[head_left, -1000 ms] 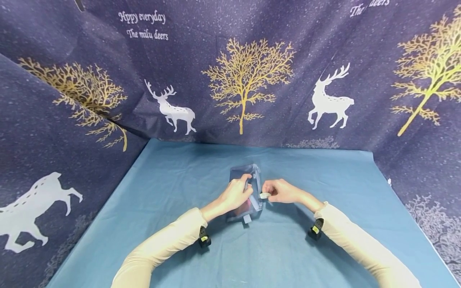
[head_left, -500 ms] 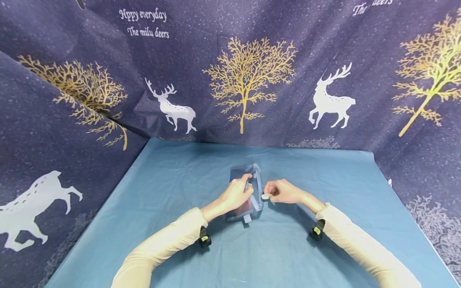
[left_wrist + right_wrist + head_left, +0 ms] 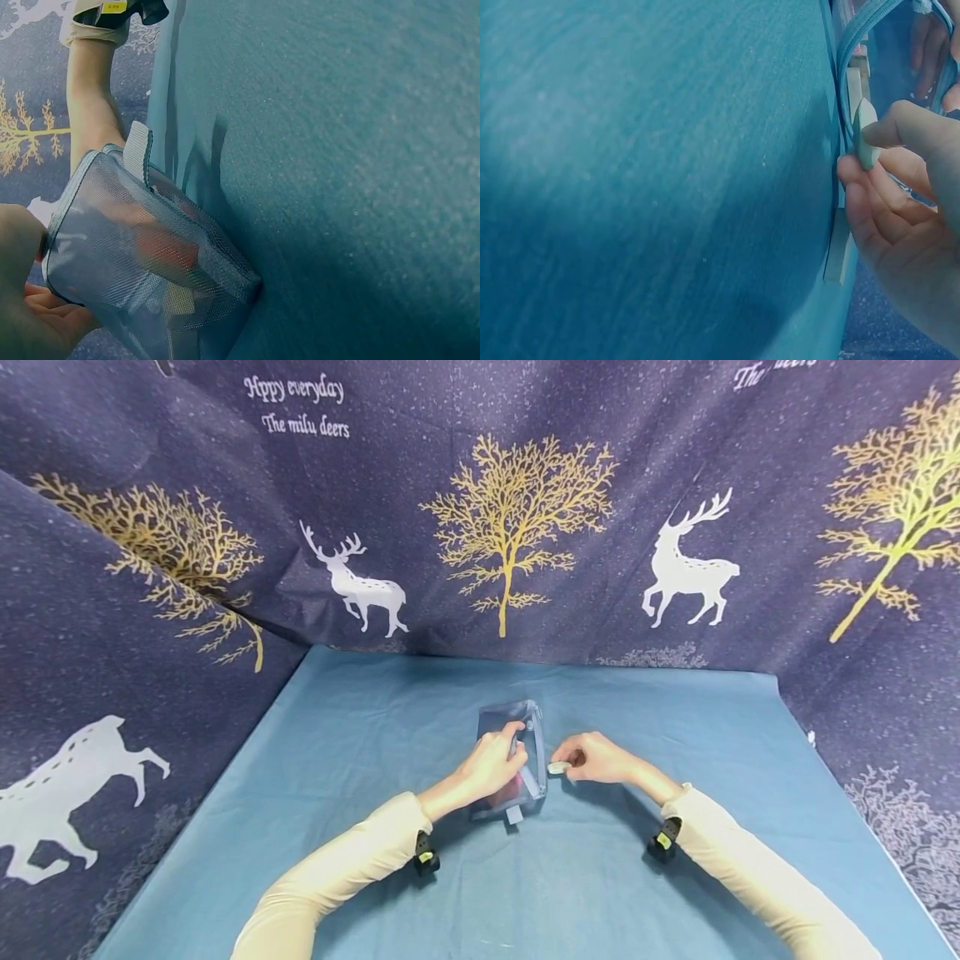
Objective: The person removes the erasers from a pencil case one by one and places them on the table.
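A blue-grey mesh zip pouch [image 3: 491, 721] lies at mid-table, its mouth facing right. My left hand [image 3: 491, 762] reaches over it and holds the rim of the mouth; in the left wrist view, the thumb and fingers lie at the zipper edge [image 3: 51, 255]. Through the mesh show a reddish thing [image 3: 165, 251] and a pale yellowish piece [image 3: 180, 300], too blurred to identify. Just right of the mouth, my right hand [image 3: 596, 758] pinches a small, flat, pale green-white piece with tapered ends [image 3: 865, 135] between thumb and fingers, apart from the rim.
A pale fabric tab [image 3: 514, 815] sticks out from the pouch's near end. Blue cloth [image 3: 405, 718] covers the table. Behind it hangs a dark backdrop [image 3: 585, 410] printed with deer and trees. Black cameras [image 3: 426, 860] are strapped to both wrists.
My right hand has drawn slightly to the right, carrying the pale green-white piece a little away from the pouch mouth. The left hand and pouch stay in place.
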A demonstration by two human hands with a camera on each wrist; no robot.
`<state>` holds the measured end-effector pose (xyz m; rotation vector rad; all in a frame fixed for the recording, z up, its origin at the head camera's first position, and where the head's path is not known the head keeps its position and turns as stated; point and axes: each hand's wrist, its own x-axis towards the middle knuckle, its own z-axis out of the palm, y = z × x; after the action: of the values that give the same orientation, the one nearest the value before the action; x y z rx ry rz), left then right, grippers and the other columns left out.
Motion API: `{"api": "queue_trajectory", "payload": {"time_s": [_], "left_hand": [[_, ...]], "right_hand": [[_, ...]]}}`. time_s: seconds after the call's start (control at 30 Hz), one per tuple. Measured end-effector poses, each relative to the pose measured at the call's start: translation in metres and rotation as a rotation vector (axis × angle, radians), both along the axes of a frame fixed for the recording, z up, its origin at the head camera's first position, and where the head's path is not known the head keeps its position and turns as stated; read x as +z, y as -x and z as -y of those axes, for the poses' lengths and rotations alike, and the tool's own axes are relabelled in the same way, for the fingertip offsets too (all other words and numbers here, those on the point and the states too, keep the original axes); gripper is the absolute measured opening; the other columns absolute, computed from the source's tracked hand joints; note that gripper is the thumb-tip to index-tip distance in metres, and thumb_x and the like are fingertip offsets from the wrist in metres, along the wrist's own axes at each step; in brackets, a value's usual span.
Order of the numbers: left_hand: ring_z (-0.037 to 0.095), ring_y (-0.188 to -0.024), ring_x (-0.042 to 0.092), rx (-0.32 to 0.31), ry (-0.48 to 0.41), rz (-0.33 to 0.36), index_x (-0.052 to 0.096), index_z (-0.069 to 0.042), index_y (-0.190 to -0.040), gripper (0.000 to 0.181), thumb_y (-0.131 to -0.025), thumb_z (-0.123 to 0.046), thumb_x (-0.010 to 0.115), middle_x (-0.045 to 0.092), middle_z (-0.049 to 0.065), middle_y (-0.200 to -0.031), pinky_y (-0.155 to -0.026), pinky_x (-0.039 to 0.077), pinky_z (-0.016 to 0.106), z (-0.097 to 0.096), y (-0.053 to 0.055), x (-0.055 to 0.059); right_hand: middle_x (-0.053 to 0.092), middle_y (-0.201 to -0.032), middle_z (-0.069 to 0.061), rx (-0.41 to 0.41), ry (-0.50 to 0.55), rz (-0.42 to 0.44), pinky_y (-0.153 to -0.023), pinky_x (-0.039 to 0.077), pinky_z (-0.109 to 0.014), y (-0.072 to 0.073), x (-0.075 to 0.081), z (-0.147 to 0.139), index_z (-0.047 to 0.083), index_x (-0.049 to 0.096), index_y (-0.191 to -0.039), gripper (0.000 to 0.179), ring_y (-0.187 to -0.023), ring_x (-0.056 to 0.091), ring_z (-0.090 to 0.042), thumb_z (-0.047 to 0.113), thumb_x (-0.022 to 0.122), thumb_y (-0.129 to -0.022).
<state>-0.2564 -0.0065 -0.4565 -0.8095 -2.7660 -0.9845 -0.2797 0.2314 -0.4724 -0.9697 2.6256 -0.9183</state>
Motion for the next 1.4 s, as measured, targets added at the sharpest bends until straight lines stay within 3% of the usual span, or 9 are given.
{"api": "queue_trajectory", "payload": {"time_s": [0.37, 0.6, 0.93, 1.4], "left_hand": [[0.001, -0.04, 0.037, 0.008, -0.003, 0.001, 0.045, -0.003, -0.129, 0.045, -0.087, -0.02, 0.047, 0.042, -0.008, -0.05, -0.045, 0.034, 0.019, -0.001, -0.001, 0.0], [0.001, -0.039, 0.037, 0.008, 0.007, 0.009, 0.045, -0.003, -0.129, 0.045, -0.088, -0.02, 0.045, 0.043, -0.008, -0.05, -0.045, 0.034, 0.019, 0.0, -0.002, 0.0], [0.001, -0.038, 0.034, 0.001, -0.003, 0.021, 0.044, -0.003, -0.13, 0.045, -0.089, -0.02, 0.045, 0.04, -0.008, -0.05, -0.042, 0.032, 0.019, 0.0, -0.002, -0.001], [0.001, -0.039, 0.038, 0.006, -0.009, 0.026, 0.044, -0.006, -0.13, 0.044, -0.088, -0.02, 0.045, 0.047, -0.007, -0.053, -0.044, 0.035, 0.019, 0.0, -0.002, 0.001]], "right_hand": [[0.067, -0.074, -0.002, 0.019, 0.05, -0.011, -0.059, 0.051, -0.022, -0.003, -0.001, -0.008, 0.013, 0.068, -0.097, 0.027, -0.06, 0.061, -0.009, 0.002, 0.064, -0.073], [0.067, -0.071, 0.0, 0.014, 0.021, -0.007, -0.051, 0.046, -0.021, -0.005, 0.0, -0.014, 0.012, 0.067, -0.097, 0.024, -0.056, 0.058, -0.009, 0.003, 0.063, -0.075], [0.065, -0.074, 0.003, 0.01, -0.037, -0.027, -0.054, 0.044, -0.02, -0.001, -0.002, -0.02, 0.017, 0.067, -0.095, 0.02, -0.058, 0.053, -0.006, 0.01, 0.065, -0.076], [0.059, -0.076, 0.008, -0.009, -0.076, -0.061, -0.055, 0.041, -0.02, -0.001, -0.002, -0.022, 0.019, 0.067, -0.092, 0.019, -0.059, 0.048, -0.004, 0.01, 0.066, -0.076]]}}
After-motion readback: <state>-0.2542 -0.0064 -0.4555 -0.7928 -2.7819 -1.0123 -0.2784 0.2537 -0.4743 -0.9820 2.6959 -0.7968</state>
